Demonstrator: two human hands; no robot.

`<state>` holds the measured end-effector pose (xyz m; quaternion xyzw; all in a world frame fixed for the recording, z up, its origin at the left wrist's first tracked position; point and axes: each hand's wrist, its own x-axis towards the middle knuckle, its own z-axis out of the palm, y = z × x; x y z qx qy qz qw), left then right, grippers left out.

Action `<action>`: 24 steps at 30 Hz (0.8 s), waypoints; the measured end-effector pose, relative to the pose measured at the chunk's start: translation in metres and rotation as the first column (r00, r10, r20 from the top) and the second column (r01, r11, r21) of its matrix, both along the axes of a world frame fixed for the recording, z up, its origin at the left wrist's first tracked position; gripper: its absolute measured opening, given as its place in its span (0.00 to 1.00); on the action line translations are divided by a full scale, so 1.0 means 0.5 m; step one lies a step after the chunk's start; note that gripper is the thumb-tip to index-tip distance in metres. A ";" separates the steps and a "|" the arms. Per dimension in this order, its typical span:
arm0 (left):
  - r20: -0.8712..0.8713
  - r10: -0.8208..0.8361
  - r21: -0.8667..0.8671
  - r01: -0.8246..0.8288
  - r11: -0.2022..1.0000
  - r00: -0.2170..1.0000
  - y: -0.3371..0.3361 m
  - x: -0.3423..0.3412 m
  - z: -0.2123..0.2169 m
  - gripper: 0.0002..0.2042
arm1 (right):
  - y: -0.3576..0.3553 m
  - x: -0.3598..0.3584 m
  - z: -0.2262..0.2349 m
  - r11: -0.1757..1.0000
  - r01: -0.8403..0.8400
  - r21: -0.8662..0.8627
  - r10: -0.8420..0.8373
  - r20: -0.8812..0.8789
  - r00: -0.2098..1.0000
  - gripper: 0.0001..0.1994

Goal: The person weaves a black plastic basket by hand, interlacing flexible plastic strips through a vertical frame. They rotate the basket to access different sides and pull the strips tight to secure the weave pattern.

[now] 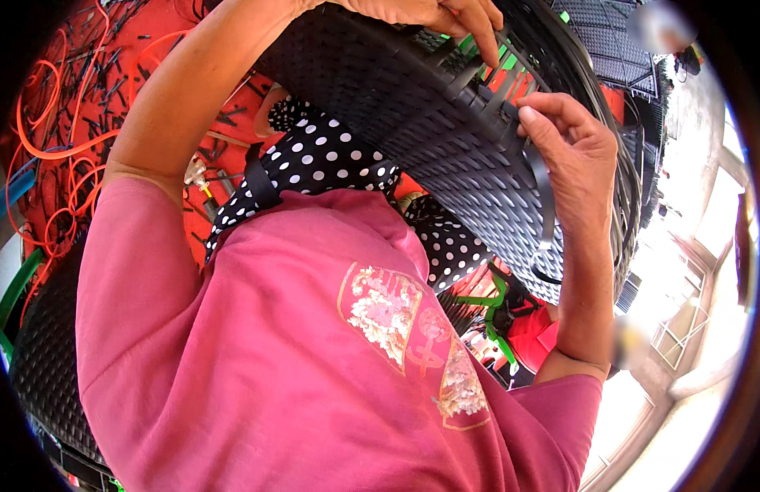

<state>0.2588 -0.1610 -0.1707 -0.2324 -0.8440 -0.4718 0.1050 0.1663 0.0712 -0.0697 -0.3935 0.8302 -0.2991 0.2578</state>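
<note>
Head view: a big black woven wicker-style panel [445, 139] sits tilted across the person's lap, its open frame edge up at the top right. The left hand [429, 15] is up at that edge, fingers pinched on a black strand where it meets the green-and-black frame bars [499, 61]. The right hand [572, 152] is closed on a flat black plastic weaving strip [548, 221], which loops down past the wrist and curls back below. This looks like the weaving step, one strip being worked through the bars. The next move likely needs the strip's end fed between bars and pulled snug, flat and untwisted. Orange cord [52, 148] lies on the red floor at left.
</note>
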 end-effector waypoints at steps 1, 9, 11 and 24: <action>-0.008 -0.003 -0.007 0.003 1.000 1.000 0.000 -0.002 0.001 0.14 | 0.000 -0.001 0.000 1.000 0.011 0.012 -0.011 0.003 1.000 0.08; 0.012 -0.067 0.064 0.067 0.996 0.998 -0.009 -0.039 -0.020 0.13 | -0.028 -0.031 0.015 0.992 -0.014 0.123 0.004 0.081 0.997 0.08; 0.007 -0.086 0.073 0.085 0.994 0.996 -0.017 -0.043 -0.028 0.14 | -0.037 -0.035 0.012 0.992 -0.034 0.125 0.027 0.057 0.998 0.09; -0.014 -0.091 -0.002 0.090 0.996 0.996 0.008 -0.056 0.000 0.15 | 0.007 -0.012 0.022 0.988 0.130 0.082 -0.133 0.039 0.990 0.08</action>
